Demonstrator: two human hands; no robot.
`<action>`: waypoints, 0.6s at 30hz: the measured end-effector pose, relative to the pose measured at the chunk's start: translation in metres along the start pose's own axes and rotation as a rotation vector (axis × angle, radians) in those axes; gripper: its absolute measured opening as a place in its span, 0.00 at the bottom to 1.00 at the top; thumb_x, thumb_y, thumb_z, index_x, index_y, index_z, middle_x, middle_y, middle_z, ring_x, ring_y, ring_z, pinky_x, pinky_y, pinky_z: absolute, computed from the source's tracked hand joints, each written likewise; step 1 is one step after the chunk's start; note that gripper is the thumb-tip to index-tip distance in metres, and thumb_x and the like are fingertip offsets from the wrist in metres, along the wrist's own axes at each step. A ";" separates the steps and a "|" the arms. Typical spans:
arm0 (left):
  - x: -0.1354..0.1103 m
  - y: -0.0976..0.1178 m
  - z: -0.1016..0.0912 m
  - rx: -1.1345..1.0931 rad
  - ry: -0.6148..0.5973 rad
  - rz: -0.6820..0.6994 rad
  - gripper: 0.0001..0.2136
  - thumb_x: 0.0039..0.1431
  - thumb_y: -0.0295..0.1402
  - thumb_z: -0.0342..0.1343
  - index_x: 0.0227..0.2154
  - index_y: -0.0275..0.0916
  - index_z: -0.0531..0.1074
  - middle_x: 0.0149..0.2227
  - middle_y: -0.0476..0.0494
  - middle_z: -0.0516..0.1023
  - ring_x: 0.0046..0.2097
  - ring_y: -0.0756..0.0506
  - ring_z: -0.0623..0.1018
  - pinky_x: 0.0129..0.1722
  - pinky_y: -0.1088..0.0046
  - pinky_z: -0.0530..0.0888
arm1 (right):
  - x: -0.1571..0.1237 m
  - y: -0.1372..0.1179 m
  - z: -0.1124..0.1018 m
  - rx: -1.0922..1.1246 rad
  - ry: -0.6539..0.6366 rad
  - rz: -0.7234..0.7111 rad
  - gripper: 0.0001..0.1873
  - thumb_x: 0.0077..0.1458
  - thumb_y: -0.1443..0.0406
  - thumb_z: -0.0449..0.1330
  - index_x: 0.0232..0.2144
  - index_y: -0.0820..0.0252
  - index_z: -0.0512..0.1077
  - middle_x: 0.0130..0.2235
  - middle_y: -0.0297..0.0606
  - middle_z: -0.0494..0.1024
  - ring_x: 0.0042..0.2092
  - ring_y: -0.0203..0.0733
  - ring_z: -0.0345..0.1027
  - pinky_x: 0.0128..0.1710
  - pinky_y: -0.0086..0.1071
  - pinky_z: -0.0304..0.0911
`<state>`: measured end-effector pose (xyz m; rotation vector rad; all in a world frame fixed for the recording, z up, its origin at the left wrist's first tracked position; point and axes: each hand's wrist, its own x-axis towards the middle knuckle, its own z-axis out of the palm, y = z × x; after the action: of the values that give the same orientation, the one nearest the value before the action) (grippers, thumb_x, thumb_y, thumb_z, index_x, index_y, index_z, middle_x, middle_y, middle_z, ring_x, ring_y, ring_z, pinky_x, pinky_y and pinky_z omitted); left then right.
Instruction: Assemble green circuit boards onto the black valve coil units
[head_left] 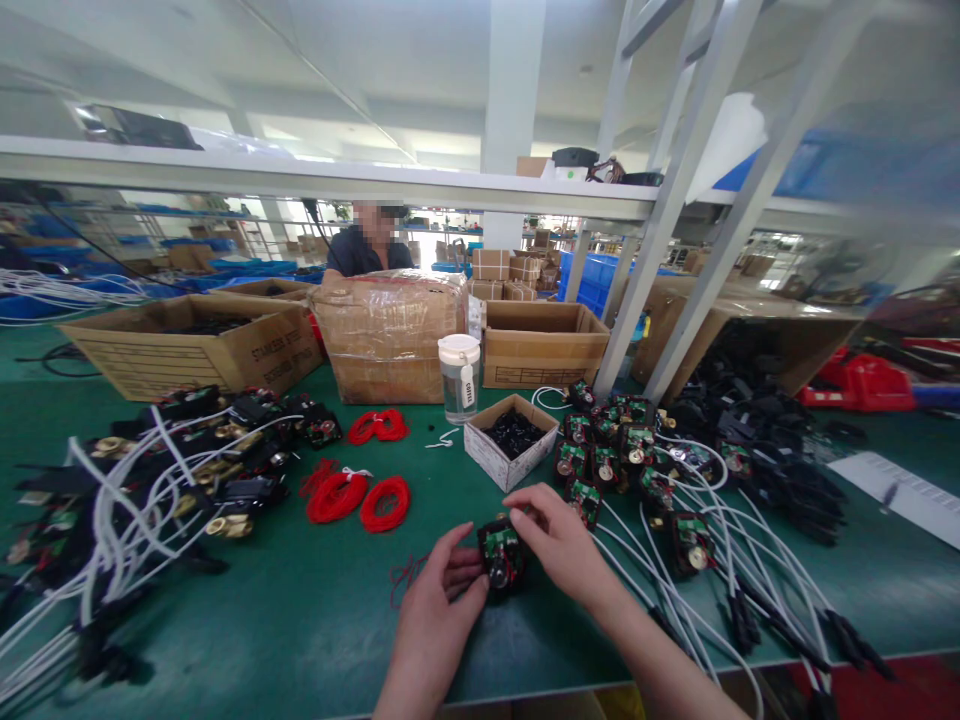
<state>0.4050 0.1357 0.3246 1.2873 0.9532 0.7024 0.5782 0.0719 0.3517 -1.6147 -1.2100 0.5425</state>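
My left hand (439,600) and my right hand (559,540) both grip a small black module with a green circuit board (501,560), held just above the green table mat (300,620) near its front edge. The left hand's fingers curl round the module's left side. The right hand's fingers pinch its top right. A thin red string (405,578) lies on the mat just left of my left hand.
Several similar modules with white cables (637,460) lie to the right, more with brass fittings (187,470) to the left. Red string coils (360,497), a small box of black parts (510,438), a clear jar (459,378) and cardboard boxes (390,335) stand behind. A person sits across the table.
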 end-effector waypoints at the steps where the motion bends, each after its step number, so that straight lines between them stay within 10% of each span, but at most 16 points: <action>1: 0.000 0.000 0.001 -0.004 0.004 -0.004 0.30 0.39 0.38 0.64 0.50 0.37 0.72 0.37 0.42 0.83 0.39 0.40 0.84 0.46 0.60 0.80 | -0.005 0.005 -0.003 0.020 0.022 0.024 0.10 0.59 0.63 0.56 0.40 0.57 0.75 0.38 0.35 0.73 0.36 0.39 0.67 0.38 0.34 0.64; 18: 0.007 0.028 -0.004 0.065 -0.057 0.066 0.20 0.47 0.42 0.63 0.43 0.40 0.81 0.44 0.39 0.86 0.48 0.36 0.83 0.54 0.58 0.76 | -0.014 0.005 0.007 0.033 0.092 0.098 0.04 0.56 0.62 0.59 0.31 0.56 0.71 0.31 0.33 0.70 0.32 0.39 0.64 0.32 0.32 0.62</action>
<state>0.4067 0.1483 0.3509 1.3941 0.8966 0.6873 0.5689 0.0626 0.3412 -1.6592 -1.0531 0.5419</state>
